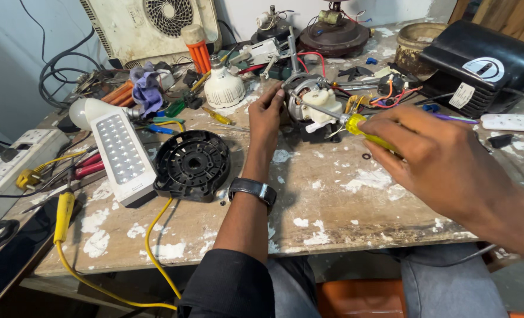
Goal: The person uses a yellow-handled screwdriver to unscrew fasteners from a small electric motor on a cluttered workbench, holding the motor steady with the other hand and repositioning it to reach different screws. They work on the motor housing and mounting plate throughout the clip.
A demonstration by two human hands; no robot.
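Observation:
My left hand [266, 115] rests against the left side of a small fan motor [309, 106] with a white plastic part and coloured wires, steadying it on the worn wooden bench [333, 200]. A black watch sits on that wrist. My right hand [433, 156] grips a yellow-handled screwdriver [362, 131], its metal shaft pointing left into the motor. A round black plastic motor cover [192, 165] lies to the left of my left forearm.
A white LED panel lamp [122, 154] and a white bulb [223, 88] lie at the left and back. Red-handled pliers [85, 166], a yellow cable [150, 247], a black appliance [486, 65] and a white remote [512, 122] crowd the bench edges.

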